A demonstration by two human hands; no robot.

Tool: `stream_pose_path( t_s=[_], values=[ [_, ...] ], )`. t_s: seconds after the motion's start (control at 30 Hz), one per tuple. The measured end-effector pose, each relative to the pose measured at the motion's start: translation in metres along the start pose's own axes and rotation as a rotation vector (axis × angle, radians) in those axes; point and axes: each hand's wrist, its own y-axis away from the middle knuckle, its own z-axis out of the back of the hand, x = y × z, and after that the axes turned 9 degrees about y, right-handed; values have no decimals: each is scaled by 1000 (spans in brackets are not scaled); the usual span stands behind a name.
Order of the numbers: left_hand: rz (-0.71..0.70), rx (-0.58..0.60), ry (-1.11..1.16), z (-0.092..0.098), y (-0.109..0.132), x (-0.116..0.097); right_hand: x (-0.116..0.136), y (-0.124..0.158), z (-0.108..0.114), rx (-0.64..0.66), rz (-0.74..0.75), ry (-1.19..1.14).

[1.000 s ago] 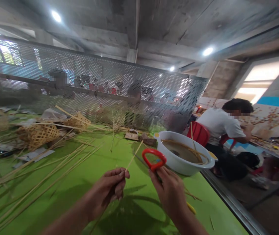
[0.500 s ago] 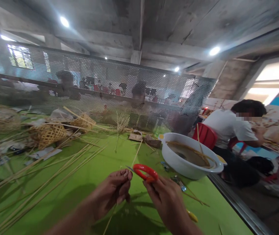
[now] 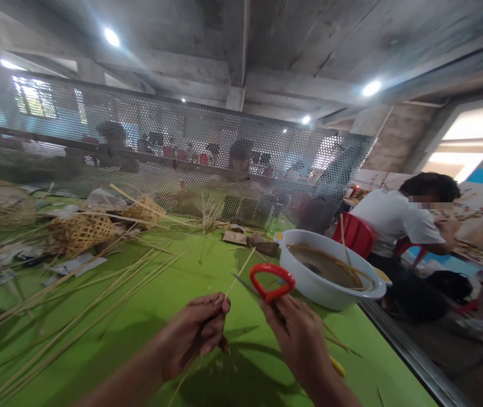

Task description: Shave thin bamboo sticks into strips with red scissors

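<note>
My left hand (image 3: 199, 328) pinches a thin bamboo strip (image 3: 241, 272), which sticks up and away past the fingertips; its other end trails below the hand toward the front. In my right hand (image 3: 298, 333) is a pair of scissors (image 3: 272, 282) with red handles, the fingers closed around it. A pointed grey blade reaches left from the scissors and lies close to the strip; whether it touches cannot be made out. Both hands are above the green tabletop (image 3: 139, 333), a short gap between them.
Long bamboo strips (image 3: 110, 297) lie across the left side. Woven baskets (image 3: 84, 233) stand at the back left. A white basin (image 3: 330, 282) of brownish water sits at the right edge. A perforated metal screen (image 3: 190, 158) runs behind; a person (image 3: 394, 215) sits to the right.
My right hand has moved right and slightly up with the scissors, drawing the blade away from my left fingertips. My left hand stays nearly in place, and its strip leans more to the right.
</note>
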Motion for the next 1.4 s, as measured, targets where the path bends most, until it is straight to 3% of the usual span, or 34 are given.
stream_pose_path(
  t_s=[0.27,0.43,0.53,0.67,0.83,1.0,1.23,1.4],
  values=[
    [1,-79,-40,0,-1,-1,6,2,-2,39,70,2],
    [-98,-35,-280,0,-1,1,-13,-1,0,-24,-65,58],
    [-158,-49,-374,4,-3,3,-13,-1,0,7,-51,59],
    [-160,-46,-349,6,-5,3,-4,-1,-1,81,-7,-15],
    [-141,-52,-315,1,-4,1,-5,0,-1,-2,-83,-52],
    [-166,-58,-326,0,-1,-1,2,2,-2,99,20,-12],
    [-74,-111,-327,-4,0,-5,-15,0,-5,30,-73,24],
    [-137,-131,-236,2,-6,-1,0,3,-3,97,30,32]
  ],
)
